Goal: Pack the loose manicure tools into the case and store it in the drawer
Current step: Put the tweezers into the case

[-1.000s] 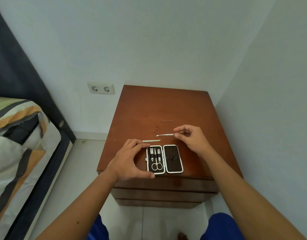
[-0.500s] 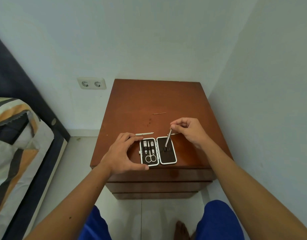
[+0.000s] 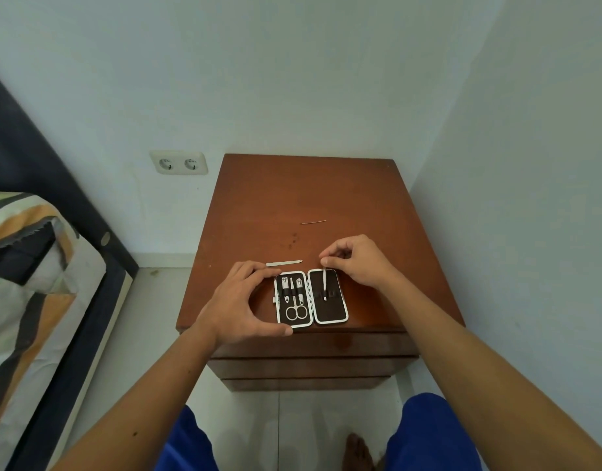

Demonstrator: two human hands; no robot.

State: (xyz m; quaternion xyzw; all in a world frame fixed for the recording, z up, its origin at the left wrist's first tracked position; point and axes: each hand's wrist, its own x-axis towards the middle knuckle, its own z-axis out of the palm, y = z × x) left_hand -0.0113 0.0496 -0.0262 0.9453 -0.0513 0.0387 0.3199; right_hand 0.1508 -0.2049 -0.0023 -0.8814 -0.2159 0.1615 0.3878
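An open manicure case (image 3: 330,314), black inside with a white rim, lies flat near the front edge of the wooden nightstand (image 3: 326,192). Its left half holds clippers and scissors (image 3: 295,311) under a strap. My left hand (image 3: 240,302) grips the case's left side. My right hand (image 3: 355,263) pinches the top of a thin metal tool (image 3: 324,283), which lies along the right half with its tip in the strap. A metal nail file (image 3: 283,263) lies loose just behind the case. A thin metal pick (image 3: 313,222) lies farther back.
The nightstand's closed drawer fronts (image 3: 309,365) stack below its front edge. Walls close in behind and on the right. A bed with a striped cover (image 3: 27,283) stands at the left, a double socket (image 3: 179,162) on the wall. My bare foot (image 3: 359,452) is on the tiled floor.
My right hand lifted the thin tool from the nightstand, swung it over the case's right half and laid it down into the strap. The left hand stayed on the case.
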